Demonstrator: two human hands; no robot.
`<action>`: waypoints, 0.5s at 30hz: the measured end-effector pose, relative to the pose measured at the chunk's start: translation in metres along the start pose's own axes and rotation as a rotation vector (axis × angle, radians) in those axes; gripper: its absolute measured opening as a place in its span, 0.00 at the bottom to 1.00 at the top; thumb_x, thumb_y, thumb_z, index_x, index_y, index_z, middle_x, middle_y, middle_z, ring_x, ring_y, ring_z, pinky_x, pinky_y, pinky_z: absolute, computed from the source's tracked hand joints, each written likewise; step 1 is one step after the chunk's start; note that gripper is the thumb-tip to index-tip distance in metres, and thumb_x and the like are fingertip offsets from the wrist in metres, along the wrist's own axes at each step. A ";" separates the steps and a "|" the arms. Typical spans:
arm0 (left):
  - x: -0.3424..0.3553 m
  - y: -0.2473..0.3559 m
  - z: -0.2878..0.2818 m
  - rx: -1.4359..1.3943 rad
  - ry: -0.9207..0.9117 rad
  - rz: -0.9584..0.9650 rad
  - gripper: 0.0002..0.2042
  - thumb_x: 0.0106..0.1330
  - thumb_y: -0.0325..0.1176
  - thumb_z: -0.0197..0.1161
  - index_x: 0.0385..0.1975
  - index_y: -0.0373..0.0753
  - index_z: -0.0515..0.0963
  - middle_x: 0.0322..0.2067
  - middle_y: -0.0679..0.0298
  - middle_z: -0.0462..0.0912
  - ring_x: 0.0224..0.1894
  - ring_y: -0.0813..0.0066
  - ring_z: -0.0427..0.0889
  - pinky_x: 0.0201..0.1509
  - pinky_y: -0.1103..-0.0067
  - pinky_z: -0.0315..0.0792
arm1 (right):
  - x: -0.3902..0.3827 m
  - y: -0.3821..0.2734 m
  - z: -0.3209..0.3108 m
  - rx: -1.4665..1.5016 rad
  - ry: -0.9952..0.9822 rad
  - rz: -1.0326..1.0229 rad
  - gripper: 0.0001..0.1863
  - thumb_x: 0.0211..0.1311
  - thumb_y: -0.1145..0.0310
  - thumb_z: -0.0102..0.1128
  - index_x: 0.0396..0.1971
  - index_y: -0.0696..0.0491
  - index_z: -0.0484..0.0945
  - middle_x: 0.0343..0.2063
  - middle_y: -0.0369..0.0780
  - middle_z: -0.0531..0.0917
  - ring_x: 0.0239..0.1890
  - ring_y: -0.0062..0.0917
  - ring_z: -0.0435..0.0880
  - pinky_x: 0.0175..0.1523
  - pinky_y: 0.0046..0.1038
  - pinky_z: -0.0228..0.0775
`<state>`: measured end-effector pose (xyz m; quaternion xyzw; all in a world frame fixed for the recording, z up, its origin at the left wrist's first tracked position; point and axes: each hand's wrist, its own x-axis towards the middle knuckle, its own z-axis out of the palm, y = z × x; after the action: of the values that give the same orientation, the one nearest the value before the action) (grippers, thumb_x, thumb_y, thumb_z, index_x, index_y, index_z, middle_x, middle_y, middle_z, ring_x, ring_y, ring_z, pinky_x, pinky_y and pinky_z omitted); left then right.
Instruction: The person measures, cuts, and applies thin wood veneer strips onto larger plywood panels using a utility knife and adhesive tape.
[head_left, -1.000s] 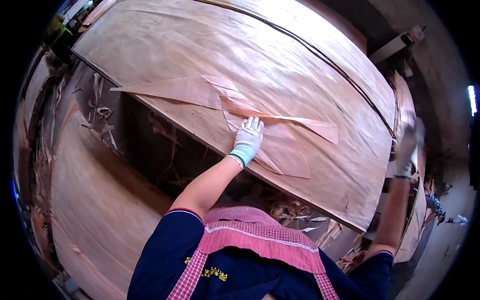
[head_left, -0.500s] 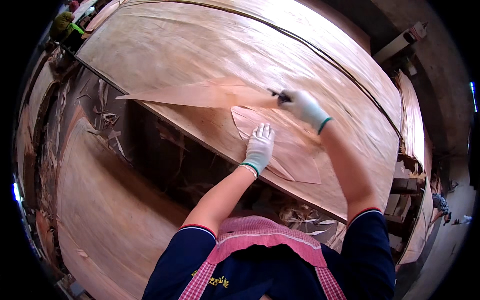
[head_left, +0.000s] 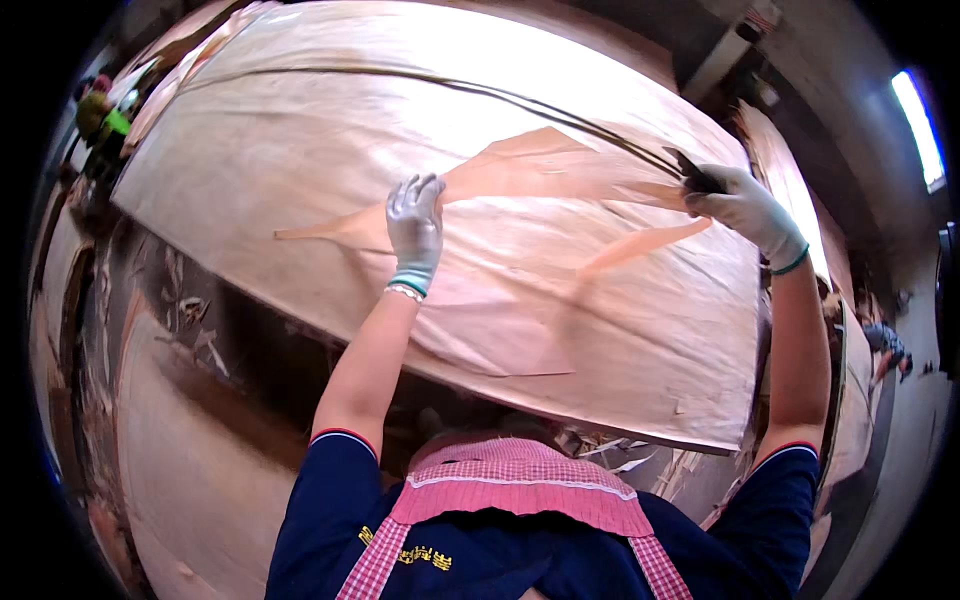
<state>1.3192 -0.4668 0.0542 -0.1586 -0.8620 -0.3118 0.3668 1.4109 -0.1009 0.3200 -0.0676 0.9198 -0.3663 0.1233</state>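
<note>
Both my hands wear white gloves with green cuffs. A thin, irregular piece of wood veneer stretches between them, raised off the large veneer-covered stack. My left hand pinches its lower edge near the tapering left end. At the far right, my right hand is closed around a dark, pointed hand tool whose kind I cannot make out. The veneer's right end, with a narrow strip hanging from it, is at those same fingers. Below, another pale veneer piece lies flat on the stack.
Two dark cords run across the large stack. A second veneer stack stands at lower left, with a dark gap and scraps between. Other people are at far left and at the right edge.
My left hand has left the flat piece, moved up and left, and taken hold of the upper veneer. My right hand has swung right with the tool, drawing the veneer along.
</note>
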 end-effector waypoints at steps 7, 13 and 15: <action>0.091 0.175 0.121 -0.112 0.136 0.306 0.23 0.58 0.19 0.53 0.55 0.44 0.76 0.55 0.59 0.78 0.59 0.60 0.74 0.68 0.63 0.62 | -0.116 0.145 -0.135 -0.335 0.415 0.264 0.15 0.56 0.60 0.68 0.30 0.57 0.77 0.21 0.33 0.76 0.26 0.19 0.72 0.34 0.25 0.65; 0.026 0.214 0.250 -0.063 -0.306 0.396 0.21 0.63 0.24 0.50 0.57 0.46 0.74 0.59 0.59 0.75 0.64 0.61 0.69 0.72 0.67 0.56 | -0.122 0.317 -0.109 -0.657 0.404 0.582 0.12 0.55 0.64 0.67 0.37 0.54 0.81 0.34 0.48 0.84 0.36 0.40 0.83 0.43 0.37 0.72; 0.003 0.200 0.282 0.056 -0.461 0.393 0.20 0.65 0.26 0.47 0.57 0.46 0.73 0.59 0.60 0.74 0.66 0.61 0.67 0.72 0.66 0.54 | -0.099 0.363 -0.077 -0.704 0.337 0.651 0.13 0.54 0.61 0.66 0.37 0.52 0.81 0.36 0.49 0.83 0.41 0.44 0.82 0.46 0.41 0.73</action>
<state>1.2668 -0.1307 -0.0104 -0.3787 -0.8836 -0.1669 0.2191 1.4729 0.2333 0.1405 0.2450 0.9680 0.0174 0.0509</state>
